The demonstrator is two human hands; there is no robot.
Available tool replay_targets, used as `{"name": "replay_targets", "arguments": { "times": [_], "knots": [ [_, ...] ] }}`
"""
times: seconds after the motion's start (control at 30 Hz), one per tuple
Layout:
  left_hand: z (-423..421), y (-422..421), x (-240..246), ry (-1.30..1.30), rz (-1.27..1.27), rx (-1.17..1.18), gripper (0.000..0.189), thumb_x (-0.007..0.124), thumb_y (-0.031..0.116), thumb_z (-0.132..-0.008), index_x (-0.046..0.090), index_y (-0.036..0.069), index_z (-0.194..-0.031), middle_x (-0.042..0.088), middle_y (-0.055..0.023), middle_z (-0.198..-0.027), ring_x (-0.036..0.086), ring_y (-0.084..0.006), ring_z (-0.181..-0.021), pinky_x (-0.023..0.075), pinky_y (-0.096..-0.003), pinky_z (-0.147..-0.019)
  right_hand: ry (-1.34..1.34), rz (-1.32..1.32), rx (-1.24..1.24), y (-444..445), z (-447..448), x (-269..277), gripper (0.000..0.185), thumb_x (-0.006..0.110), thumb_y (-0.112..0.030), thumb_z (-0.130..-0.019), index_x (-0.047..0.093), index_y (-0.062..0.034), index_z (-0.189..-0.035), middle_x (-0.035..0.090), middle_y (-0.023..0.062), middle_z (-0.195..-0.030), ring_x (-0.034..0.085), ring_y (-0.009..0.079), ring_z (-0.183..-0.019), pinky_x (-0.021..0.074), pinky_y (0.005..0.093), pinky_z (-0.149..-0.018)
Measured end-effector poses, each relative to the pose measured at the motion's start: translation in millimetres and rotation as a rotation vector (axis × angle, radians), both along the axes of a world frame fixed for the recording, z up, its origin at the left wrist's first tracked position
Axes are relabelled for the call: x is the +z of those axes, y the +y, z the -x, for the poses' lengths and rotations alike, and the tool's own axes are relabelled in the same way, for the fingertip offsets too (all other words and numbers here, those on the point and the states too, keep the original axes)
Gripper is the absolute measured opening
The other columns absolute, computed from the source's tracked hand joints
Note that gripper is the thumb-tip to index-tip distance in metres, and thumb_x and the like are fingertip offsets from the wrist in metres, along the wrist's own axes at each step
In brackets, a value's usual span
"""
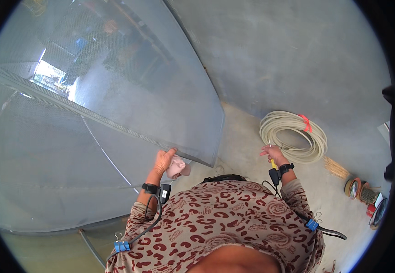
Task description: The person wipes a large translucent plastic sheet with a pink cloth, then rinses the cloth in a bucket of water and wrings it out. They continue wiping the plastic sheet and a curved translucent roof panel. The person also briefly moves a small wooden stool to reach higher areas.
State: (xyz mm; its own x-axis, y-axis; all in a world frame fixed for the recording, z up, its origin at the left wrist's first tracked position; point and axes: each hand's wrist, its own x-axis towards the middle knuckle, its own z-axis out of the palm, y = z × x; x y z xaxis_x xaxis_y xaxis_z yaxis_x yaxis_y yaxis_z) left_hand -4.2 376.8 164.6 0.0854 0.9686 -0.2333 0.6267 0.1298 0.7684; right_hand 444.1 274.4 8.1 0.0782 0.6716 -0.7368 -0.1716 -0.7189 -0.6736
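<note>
My left hand (165, 159) is closed on the lower end of the ribbed strip (112, 127) that runs along a large grey mesh sheet (170, 95). A bunched pale pink cloth item (177, 168) shows just below those fingers; whether I grip it too is unclear. In my right hand (275, 154) is a slim tool with a yellow handle (273, 164) and a thin metal shaft (270, 143). Its exact kind cannot be made out. Some of the right fingers stick out towards the left, in front of a coil of pale hose (296, 158).
A red ribbon (306, 123) ties the coil, which lies by the grey wall (296, 68). Bristles or straw (336, 168), rolls of tape (353, 187) and a twine roll (369, 195) sit on the floor at right. A metal bar (91, 249) stands lower left.
</note>
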Motion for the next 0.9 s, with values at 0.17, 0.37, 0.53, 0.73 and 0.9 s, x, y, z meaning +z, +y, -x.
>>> {"name": "replay_targets", "arguments": {
  "times": [0.17,0.37,0.53,0.73,0.9],
  "knots": [
    [-17.0,-37.9,10.2,-0.128,0.286,-0.032,0.034,0.061,0.031,-0.077,0.066,-0.002,-0.085,0.065,-0.0102,-0.080,0.058,-0.0158,-0.075,0.0464,-0.0296,-0.069,0.028,-0.059,0.154,13.8,21.4,-1.6,0.022,0.055,-0.018,-0.082,0.058,-0.0018,-0.095,0.066,0.0125,-0.080,0.037,0.0109,-0.037,0.0357,0.0274,-0.037],
    [-53.0,-34.3,11.2,0.165,0.340,-0.286,0.052,0.056,0.048,-0.077,0.066,-0.001,-0.091,0.065,-0.0188,-0.092,0.060,-0.0243,-0.085,0.0454,-0.0330,-0.079,0.058,-0.124,0.450,35.2,57.3,15.5,0.022,0.057,-0.018,-0.083,0.060,-0.0008,-0.095,0.066,0.0107,-0.079,0.037,0.0091,-0.038,0.0351,0.0256,-0.036],
    [-75.4,-35.0,13.8,-0.028,0.278,-0.351,0.052,0.055,0.048,-0.077,0.063,0.001,-0.097,0.064,-0.0194,-0.093,0.059,-0.0283,-0.085,0.0452,-0.0341,-0.078,-0.003,-0.200,0.643,45.1,88.8,65.5,0.020,0.059,-0.019,-0.083,0.062,-0.0007,-0.090,0.067,0.0080,-0.079,0.040,0.0080,-0.040,0.0359,0.0236,-0.037],
    [-94.3,-26.2,26.2,0.071,0.307,-0.553,0.059,0.054,0.053,-0.075,0.063,-0.002,-0.095,0.063,-0.0234,-0.089,0.060,-0.0304,-0.081,0.0459,-0.0367,-0.075,0.155,-0.234,0.816,35.1,132.1,93.1,0.021,0.054,-0.018,-0.085,0.063,0.0009,-0.086,0.067,0.0119,-0.083,0.040,0.0086,-0.042,0.0394,0.0244,-0.043],
    [-113.6,-5.6,28.3,0.219,0.458,-0.683,0.068,0.048,0.063,-0.075,0.062,0.002,-0.101,0.063,-0.0208,-0.098,0.059,-0.0312,-0.092,0.0454,-0.0359,-0.080,0.440,-0.097,0.334,7.7,124.6,46.8,0.029,0.050,-0.027,-0.088,0.060,0.0007,-0.087,0.065,0.0128,-0.083,0.037,0.0115,-0.040,0.0391,0.0299,-0.044]
  ]
}}
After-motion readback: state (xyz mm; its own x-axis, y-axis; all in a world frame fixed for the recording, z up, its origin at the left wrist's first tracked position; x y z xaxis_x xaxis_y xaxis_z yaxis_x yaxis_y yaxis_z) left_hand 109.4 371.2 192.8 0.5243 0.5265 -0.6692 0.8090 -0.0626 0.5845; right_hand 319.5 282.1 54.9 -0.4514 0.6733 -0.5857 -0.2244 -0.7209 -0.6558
